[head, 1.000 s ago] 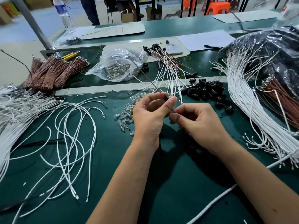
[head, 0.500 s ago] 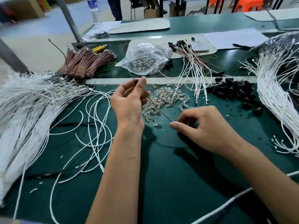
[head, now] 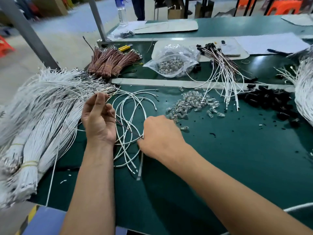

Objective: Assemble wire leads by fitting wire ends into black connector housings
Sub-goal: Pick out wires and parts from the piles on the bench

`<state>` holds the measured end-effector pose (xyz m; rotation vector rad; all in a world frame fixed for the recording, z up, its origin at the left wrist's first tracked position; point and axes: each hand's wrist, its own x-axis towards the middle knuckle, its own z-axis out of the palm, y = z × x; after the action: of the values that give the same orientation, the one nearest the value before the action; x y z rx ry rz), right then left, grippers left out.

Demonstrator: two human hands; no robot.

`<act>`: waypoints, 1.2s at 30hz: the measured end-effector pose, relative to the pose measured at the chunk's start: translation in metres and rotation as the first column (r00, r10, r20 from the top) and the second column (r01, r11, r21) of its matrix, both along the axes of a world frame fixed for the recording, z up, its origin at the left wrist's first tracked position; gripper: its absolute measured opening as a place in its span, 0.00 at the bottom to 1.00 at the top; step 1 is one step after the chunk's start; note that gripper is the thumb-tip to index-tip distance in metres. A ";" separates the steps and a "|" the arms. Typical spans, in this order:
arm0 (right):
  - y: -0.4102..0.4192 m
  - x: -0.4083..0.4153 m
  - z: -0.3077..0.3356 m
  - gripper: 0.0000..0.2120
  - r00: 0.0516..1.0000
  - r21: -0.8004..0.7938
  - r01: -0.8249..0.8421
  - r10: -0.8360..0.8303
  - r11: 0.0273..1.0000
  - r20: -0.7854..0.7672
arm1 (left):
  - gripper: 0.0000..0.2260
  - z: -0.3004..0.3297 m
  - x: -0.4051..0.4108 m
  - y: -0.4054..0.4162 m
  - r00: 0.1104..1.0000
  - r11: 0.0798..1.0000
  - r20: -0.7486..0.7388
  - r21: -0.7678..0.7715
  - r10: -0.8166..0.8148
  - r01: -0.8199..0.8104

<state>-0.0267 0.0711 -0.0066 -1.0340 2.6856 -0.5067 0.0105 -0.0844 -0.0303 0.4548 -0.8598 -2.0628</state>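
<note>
— Two hands were close together a second ago, working a thin brown wire (head: pixel 124 126) near the black connector housings (head: pixel 269 99). Now both have swung over to the loose white wires (head: pixel 130 112), well away from that black pile.

— So what does that mean for the job?

— My guess: the brown lead is fitted, and a white wire is being fetched as its mate. The brown wire runs taut between the hands, above the white loops.

— How are the hands?

— The left hand (head: pixel 99 121) is raised, palm towards the person, thumb and forefinger pinching the brown wire's upper end. The right hand (head: pixel 160 134) is knuckles-up, fingers curled down onto the white loops, gripping the brown wire's lower end; whether it has a white one too, I cannot tell.

— And the housings?

— Heaped far to the right of the white loops, past the scatter of clear bulbs (head: pixel 193 103). The green mat (head: pixel 220 167) lies under it all.
</note>
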 end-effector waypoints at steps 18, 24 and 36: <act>0.101 -0.080 0.060 0.13 0.642 -0.602 0.196 0.363 0.774 0.676 | 0.06 0.003 -0.002 0.006 0.997 0.998 0.068 -0.055 0.025 -0.021; 0.118 -0.093 0.056 0.06 0.313 -0.780 0.469 0.748 0.414 0.585 | 0.07 0.001 -0.006 0.009 0.994 0.989 0.105 -0.148 0.002 0.014; 0.134 -0.118 0.046 0.16 0.264 -0.603 0.791 0.829 0.106 0.492 | 0.07 -0.007 -0.013 0.010 0.966 0.944 0.255 -0.326 0.041 0.046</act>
<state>-0.1450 0.2053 0.0398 -0.3612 0.5239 -2.2971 -0.0025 -0.0748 -0.0374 0.5430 -1.3369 -1.8355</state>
